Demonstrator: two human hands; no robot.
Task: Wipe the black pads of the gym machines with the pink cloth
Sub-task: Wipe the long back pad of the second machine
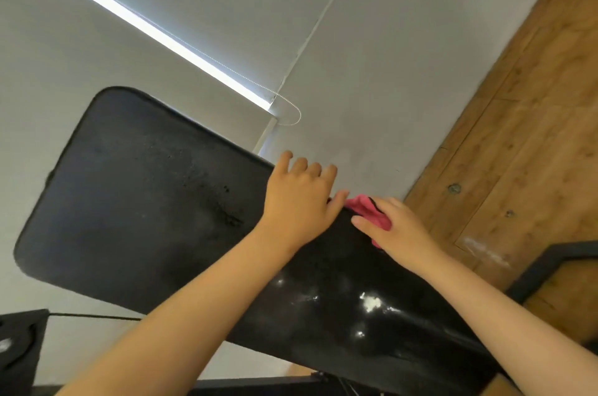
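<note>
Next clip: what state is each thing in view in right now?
Black vinyl gym-machine pad: tilted, scuffed at the far end, glossy nearer the camera.
Crumpled pink cloth: bunched, pressed on the pad's edge.
Left hand: holds the pad's edge.
Right hand: grips the cloth.

Left of the left hand [299, 201], the black pad [145, 201] surface lies open. The left hand, the right hand [399, 234] and the pink cloth [364, 209] occupy the pad's far edge. A black frame bar [550, 263] stands to the right, over the wooden floor [534, 104].
</note>
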